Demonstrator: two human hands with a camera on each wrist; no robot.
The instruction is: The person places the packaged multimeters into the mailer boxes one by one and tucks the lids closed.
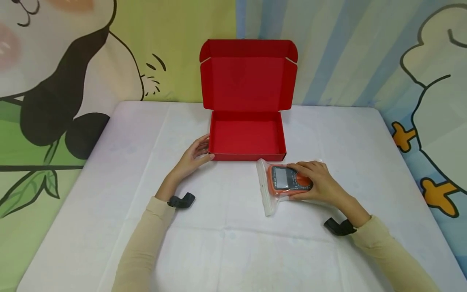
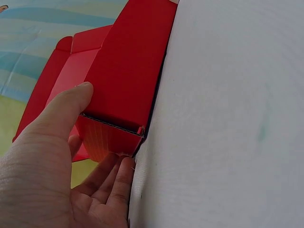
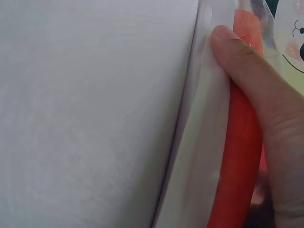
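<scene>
An open red cardboard box point(image 1: 248, 157) stands on the table with its lid point(image 1: 248, 81) raised at the back; its inside is bare. At its front left corner, my left hand point(image 1: 192, 157) holds the box, thumb on the front wall and fingers along the left side, as the left wrist view shows. In front of the box's right corner, my right hand point(image 1: 316, 181) grips an orange and dark grey multimeter point(image 1: 282, 178) inside a clear zip bag point(image 1: 268, 202). The multimeter lies face up, its dial partly under my fingers. Its orange edge point(image 3: 240, 156) fills part of the right wrist view.
A white cloth covers the table point(image 1: 226, 251). Behind it hangs a backdrop point(image 1: 175, 48) printed with cartoon animals. Each wrist wears a black strap mount, one on the left wrist point(image 1: 181, 200) and one on the right wrist point(image 1: 340, 227).
</scene>
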